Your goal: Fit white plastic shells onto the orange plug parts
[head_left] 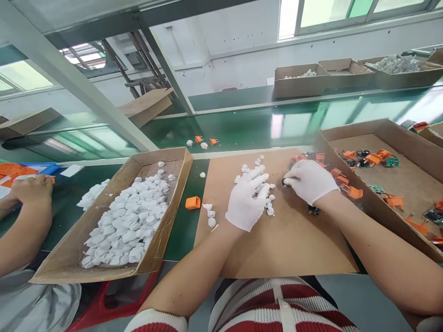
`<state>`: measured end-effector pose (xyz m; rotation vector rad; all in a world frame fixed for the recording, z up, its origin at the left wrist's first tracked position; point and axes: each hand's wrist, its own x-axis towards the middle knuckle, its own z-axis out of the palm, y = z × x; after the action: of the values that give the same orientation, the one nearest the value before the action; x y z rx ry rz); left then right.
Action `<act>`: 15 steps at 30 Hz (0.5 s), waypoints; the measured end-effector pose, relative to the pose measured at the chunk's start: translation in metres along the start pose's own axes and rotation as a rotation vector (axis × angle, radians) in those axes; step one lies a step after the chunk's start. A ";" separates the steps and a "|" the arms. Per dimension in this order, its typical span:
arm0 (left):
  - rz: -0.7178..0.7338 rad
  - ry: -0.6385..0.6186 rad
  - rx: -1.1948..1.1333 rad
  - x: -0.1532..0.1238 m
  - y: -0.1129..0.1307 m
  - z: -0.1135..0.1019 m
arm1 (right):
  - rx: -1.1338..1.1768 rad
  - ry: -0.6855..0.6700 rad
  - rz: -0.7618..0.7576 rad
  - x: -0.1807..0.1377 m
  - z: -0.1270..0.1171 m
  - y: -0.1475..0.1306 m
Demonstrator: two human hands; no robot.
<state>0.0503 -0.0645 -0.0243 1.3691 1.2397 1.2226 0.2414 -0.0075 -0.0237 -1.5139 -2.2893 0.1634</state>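
Observation:
My left hand [248,198], in a white glove, lies with fingers stretched out over a cluster of small white lumps [270,211] on the brown cardboard sheet [277,249]. To its right, my gloved right hand [308,181] is pinched on a small dark-green part [284,182], mostly hidden by the fingertips. Beside and behind that hand are orange plug housings [353,192] with wiring and circuit boards. A small dark circuit board [313,210] shows below the right wrist. Several more white lumps [211,222] sit left of my left hand.
A cardboard box [183,184] full of white lumps stands left; an orange housing [193,203] lies beside it. At right is a box [363,131] holding orange plugs and boards. A co-worker's hand [32,189] is far left. Boxes [301,86] stand behind the green belt [242,127].

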 end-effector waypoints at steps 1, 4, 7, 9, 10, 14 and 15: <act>-0.087 -0.023 -0.039 0.001 0.002 0.000 | 0.098 0.081 -0.027 0.000 0.001 -0.002; -0.294 -0.137 -0.203 0.004 0.007 -0.004 | 0.357 0.261 -0.089 -0.005 0.002 -0.016; -0.313 -0.275 -0.391 0.007 0.006 -0.011 | 0.493 0.276 -0.134 -0.015 0.001 -0.031; -0.323 -0.365 -0.489 0.010 0.002 -0.015 | 0.588 0.259 -0.073 -0.020 -0.001 -0.037; -0.333 -0.388 -0.528 0.010 0.000 -0.017 | 0.659 0.255 -0.017 -0.021 -0.002 -0.038; -0.354 -0.404 -0.641 0.014 -0.004 -0.020 | 0.998 0.268 0.172 -0.018 -0.011 -0.039; -0.353 -0.407 -0.655 0.014 -0.005 -0.020 | 1.034 0.260 0.213 -0.016 -0.013 -0.040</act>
<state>0.0303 -0.0497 -0.0253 0.8116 0.6640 0.9197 0.2180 -0.0400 -0.0035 -1.0906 -1.4143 0.9667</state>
